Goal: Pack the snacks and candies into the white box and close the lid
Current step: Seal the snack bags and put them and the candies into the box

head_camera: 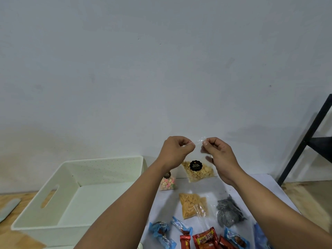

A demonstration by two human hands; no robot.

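Both hands pinch the top of the nut bag: left hand, right hand. The nut bag hangs below them. Press the top shut, then lower it into the box at the left.

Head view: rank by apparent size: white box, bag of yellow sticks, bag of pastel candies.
1. white box
2. bag of yellow sticks
3. bag of pastel candies, though it lies farther from the camera, so its true size is unsure.
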